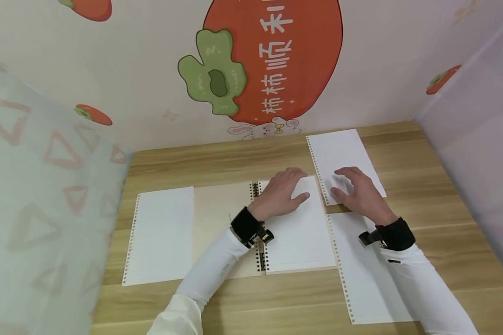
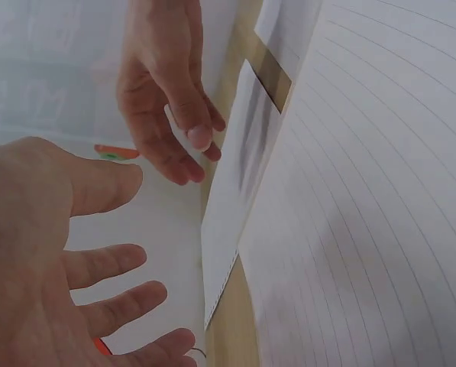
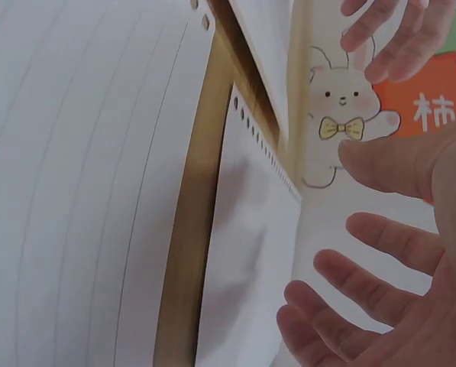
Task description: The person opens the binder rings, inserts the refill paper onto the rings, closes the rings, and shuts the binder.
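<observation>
An opened ring binder notebook (image 1: 224,223) lies on the table, with lined paper (image 1: 297,242) on its right side. Over that paper hovers my left hand (image 1: 279,194), fingers spread and holding nothing. My right hand (image 1: 362,194) is held above the far loose sheet (image 1: 339,151), thumb and fingers apart, nothing between them. In the left wrist view the left palm (image 2: 29,283) shows with its fingers extended. The right wrist view shows the right fingers (image 3: 357,283) loosely spread, away from the paper. Below the right wrist lies another punched sheet (image 1: 360,279).
At the notebook's left lies a white punched sheet (image 1: 159,237), partly over the beige cover. The wooden table (image 1: 276,302) meets a wall (image 1: 151,70) with cartoon fruit at the back. Pale patterned panels (image 1: 46,209) stand at both sides.
</observation>
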A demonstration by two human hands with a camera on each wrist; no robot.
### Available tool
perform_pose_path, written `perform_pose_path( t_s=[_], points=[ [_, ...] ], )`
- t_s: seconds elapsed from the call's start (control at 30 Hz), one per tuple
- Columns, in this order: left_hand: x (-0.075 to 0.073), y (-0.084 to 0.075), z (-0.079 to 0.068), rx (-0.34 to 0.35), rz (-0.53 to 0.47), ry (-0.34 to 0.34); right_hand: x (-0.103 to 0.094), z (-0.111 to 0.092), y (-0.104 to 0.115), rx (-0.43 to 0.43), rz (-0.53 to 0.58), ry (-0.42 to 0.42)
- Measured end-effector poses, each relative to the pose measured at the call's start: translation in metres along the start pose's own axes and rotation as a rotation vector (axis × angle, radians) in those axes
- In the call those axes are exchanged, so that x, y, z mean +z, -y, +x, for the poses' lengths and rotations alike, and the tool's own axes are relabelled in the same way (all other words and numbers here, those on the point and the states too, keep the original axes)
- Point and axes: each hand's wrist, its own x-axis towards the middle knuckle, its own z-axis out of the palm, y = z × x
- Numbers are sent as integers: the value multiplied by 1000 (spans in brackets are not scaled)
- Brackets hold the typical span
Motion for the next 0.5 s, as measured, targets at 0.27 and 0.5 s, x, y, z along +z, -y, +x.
perform_pose_path(
  t_s=[0.27,0.5],
  points=[
    [12,-9,19,20,76,69,-5,8,-19,64,65,-54],
    [24,-20,32,36,136,127,-11,8,-32,100,83,-96]
  ],
)
